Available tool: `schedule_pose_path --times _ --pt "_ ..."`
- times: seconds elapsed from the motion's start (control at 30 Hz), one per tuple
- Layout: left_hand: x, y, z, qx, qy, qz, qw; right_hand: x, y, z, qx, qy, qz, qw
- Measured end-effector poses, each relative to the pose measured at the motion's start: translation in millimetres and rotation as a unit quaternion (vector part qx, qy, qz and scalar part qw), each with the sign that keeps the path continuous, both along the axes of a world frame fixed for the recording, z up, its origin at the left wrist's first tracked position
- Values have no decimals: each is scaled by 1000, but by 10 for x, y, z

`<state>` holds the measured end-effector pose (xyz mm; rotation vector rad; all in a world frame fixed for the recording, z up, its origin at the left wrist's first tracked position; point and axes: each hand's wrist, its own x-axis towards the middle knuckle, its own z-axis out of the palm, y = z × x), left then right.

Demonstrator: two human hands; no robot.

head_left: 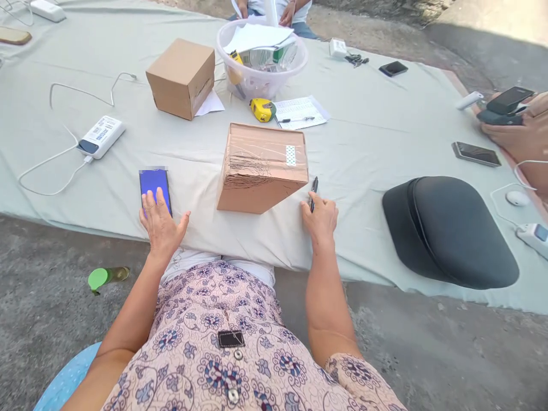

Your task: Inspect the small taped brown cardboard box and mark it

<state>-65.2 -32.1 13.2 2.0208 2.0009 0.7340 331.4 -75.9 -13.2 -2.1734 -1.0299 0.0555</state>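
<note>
My left hand (160,225) lies with spread fingers over the lower part of a phone (150,178) whose screen is lit blue. My right hand (322,217) has its fingers closed around a dark pen (314,185) that rests on the cloth, tip pointing away from me. Between my hands stands a brown cardboard box (252,194), with scribbled pen lines and a white patterned sticker on top. It touches neither hand.
Behind the box are a yellow tape measure (262,109), a written sheet (302,111), a second carton (182,74) and a basket (262,85). A black padded object (449,228) sits right, a white power bank (101,137) left. Another person's hands (520,128) hold a device.
</note>
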Motion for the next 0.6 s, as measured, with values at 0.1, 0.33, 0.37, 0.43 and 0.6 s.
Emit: schedule_pose_path --times 0.1,0.33,0.37,0.43,0.6 --pt "257 7 -54 -5 -91 -154 984 -114 -4 -55 -4 47 10 999" --pt "867 64 -306 -1 -199 -264 944 -500 -352 420 256 309 60 914" --pt "923 81 -343 7 -203 -246 948 -558 -406 563 300 305 97 898" --pt "1005 120 -409 23 -204 -209 956 -698 -488 847 360 245 175 883" --pt "1096 155 -491 35 -176 -171 969 -1221 -516 1198 463 35 243 851"
